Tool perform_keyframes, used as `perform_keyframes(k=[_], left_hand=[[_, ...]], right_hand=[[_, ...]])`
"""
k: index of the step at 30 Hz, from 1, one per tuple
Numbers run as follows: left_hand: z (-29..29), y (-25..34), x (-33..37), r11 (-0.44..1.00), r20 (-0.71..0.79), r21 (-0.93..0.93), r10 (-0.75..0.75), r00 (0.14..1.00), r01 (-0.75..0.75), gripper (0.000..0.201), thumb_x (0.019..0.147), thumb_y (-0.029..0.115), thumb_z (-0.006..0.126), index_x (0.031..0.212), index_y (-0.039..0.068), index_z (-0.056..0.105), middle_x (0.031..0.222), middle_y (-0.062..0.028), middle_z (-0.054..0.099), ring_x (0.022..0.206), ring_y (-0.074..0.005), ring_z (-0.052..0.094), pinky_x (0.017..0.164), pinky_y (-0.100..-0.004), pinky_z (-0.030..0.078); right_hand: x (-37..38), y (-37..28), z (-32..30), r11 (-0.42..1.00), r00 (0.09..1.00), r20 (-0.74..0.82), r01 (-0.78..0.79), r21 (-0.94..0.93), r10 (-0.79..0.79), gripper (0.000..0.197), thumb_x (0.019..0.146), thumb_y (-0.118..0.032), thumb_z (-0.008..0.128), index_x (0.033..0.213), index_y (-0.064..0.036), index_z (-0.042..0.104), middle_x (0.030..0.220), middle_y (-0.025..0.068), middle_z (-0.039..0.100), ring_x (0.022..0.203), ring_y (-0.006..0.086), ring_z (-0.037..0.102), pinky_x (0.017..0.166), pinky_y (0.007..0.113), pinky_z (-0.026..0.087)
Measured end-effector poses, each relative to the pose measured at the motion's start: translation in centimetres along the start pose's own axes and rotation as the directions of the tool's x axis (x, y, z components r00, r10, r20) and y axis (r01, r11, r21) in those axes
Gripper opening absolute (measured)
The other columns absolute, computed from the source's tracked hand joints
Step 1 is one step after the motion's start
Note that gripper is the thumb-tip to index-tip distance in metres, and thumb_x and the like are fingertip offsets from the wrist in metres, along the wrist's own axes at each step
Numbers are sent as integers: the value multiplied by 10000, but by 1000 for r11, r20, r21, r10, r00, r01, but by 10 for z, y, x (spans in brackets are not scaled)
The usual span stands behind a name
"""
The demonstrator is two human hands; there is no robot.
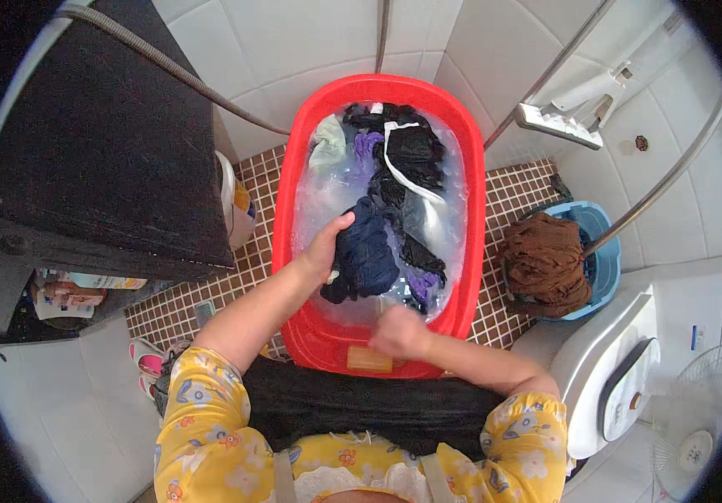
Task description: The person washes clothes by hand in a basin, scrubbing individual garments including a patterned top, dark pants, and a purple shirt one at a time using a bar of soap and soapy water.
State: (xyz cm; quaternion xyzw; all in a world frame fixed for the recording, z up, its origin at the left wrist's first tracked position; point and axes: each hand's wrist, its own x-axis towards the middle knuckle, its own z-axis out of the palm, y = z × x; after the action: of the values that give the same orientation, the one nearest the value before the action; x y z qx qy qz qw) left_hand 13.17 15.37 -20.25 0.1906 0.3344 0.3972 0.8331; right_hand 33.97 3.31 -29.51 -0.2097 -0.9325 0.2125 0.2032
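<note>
Under the left hand (326, 247), in the water of a red basin (298, 151), lies a dark blue garment (367, 256), which the fingers grip at its edge. The right hand (400, 333), blurred, hovers over the basin's near rim; its grip cannot be told. Beyond the left hand float black clothes (411, 151); right of both hands stands a blue bucket (600, 260) with a brown cloth (545, 264).

The red tub (471, 210) fills the strip of tiled floor (248, 251), hemmed in by a dark cabinet (101, 142) on the left and a blue bucket (600, 243) of brown cloth (545, 264) and a toilet (621, 360) on the right. Soaked clothes (403, 184) crowd the tub's middle, leaving open water along its left wall. A hose (168, 67) crosses above the far left corner.
</note>
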Motion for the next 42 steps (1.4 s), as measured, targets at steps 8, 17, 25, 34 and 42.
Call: perform_keyframes(k=[8,17,25,34,42], left_hand=[[12,-8,0,990,120,68,-129,984,122,527,821,417,567,1146,2,563,1054,-130,635,934,-235,623,889,-353,476],[-33,-63,36,990,-147,134,-13,989,33,479,849,370,615,1172,24,543,1097,-110,618,935,-236,620,884,-378,479],[-68,-108,67,885,134,-426,-142,981,186,351,941,412,435,1121,146,576,1070,-80,632,962,-223,625,882,-419,498],[-30,-113,48,969,-333,168,-115,936,179,366,932,298,328,1054,97,608,1031,-95,646,934,-218,624,872,-381,480],[-33,-114,56,950,-140,-32,-311,940,310,467,916,407,468,1165,31,587,1114,-116,643,926,-266,639,909,-383,469]], right_hand=[[28,123,-52,867,739,-454,-420,269,499,700,674,-62,683,1324,-45,423,1255,180,490,1158,280,493,892,357,445],[11,146,-89,-81,211,121,-189,979,970,259,707,-43,481,916,13,623,865,86,642,766,227,617,725,327,495],[87,12,-66,902,859,-287,-428,54,424,353,654,-259,750,877,-43,582,1376,227,338,1309,463,242,1017,598,245],[74,57,-9,730,673,-372,-683,17,639,406,703,-288,713,969,-55,514,1075,201,518,1009,394,493,824,467,445],[47,124,-53,407,329,-294,-358,841,897,304,906,-290,584,978,5,607,858,41,643,836,119,571,770,274,451]])
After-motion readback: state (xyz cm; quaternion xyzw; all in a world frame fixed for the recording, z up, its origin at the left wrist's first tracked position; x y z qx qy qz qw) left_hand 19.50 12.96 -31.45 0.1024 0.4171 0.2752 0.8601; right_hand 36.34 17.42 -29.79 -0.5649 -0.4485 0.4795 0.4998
